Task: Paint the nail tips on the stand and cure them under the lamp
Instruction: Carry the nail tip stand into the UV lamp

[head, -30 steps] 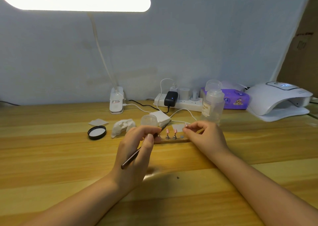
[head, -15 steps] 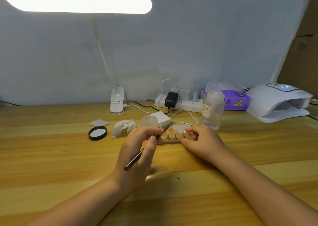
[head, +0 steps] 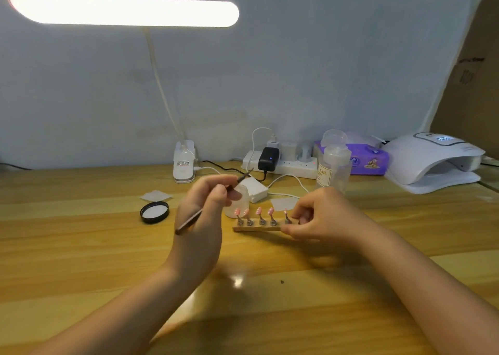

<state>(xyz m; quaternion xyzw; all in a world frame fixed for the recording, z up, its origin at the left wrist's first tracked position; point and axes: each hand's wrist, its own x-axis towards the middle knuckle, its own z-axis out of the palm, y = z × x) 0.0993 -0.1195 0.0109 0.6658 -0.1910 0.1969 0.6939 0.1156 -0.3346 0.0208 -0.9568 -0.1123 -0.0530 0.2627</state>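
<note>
- Wooden desk [head: 81, 246] under a bright lamp bar [head: 124, 9], pale wall behind.
- My left hand [head: 201, 219] has its fingers curled round a thin brush [head: 213, 203], its tip raised clear of the work.
- My right hand [head: 321, 219] pinches the right end of the wooden stand [head: 256, 228], steadying it flat.
- Five pink nail tips [head: 259, 211] stand upright in a row on it.
- A small jar [head: 239, 200] sits just behind the stand; its black lid [head: 154, 212] lies off to the left.
- The curing lamp [head: 432, 160] waits well apart at far right.
- Risk, as I judge it: carrying the stand that far, a tilt could topple a tip, or my fingers could smear wet polish on the end one.
</note>
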